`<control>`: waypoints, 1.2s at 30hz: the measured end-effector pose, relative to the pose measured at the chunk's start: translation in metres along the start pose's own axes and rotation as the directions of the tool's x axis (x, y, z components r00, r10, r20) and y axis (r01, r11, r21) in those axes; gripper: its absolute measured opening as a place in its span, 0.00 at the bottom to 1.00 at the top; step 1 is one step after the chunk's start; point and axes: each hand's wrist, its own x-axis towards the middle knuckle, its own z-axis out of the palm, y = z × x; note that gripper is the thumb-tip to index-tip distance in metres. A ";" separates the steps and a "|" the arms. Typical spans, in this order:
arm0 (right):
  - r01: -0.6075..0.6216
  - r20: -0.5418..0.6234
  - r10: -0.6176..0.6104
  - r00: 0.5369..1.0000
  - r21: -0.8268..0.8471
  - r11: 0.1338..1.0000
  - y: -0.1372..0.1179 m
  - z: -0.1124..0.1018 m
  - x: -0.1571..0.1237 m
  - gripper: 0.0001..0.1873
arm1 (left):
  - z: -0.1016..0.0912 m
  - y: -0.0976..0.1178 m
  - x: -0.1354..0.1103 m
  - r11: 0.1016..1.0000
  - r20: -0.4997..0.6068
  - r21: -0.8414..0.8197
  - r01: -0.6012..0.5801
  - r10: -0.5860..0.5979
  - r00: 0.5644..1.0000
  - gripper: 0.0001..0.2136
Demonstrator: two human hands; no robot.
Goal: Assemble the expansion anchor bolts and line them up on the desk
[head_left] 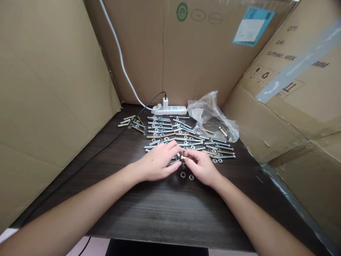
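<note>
Walled by cardboard (53,89), the dark table (160,213) bears your left hand (157,161) gripping a bolt (173,163), your right hand (201,166) pinching a nut (182,157).

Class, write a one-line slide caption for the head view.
Left hand holds a bolt, right hand pinches a small metal part at its tip, amid bolts and washers on a dark table.

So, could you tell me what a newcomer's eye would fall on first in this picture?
First, the spread of long bolts and washers on the dark table, where the left hand and right hand meet on a single bolt. Then the cardboard walls around it, with a white power strip and a plastic bag at the back.
</note>
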 end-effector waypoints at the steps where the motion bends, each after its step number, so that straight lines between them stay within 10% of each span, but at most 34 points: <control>1: -0.004 0.002 0.004 1.000 -0.001 1.000 0.000 0.000 0.000 0.07 | 0.000 0.000 0.000 1.000 0.012 0.010 0.001 -0.002 1.000 0.09; 36: -0.073 -0.031 0.071 0.997 -0.086 0.994 0.006 -0.007 0.004 0.11 | 0.003 -0.011 0.000 0.996 -0.122 -0.072 0.051 -0.059 0.991 0.08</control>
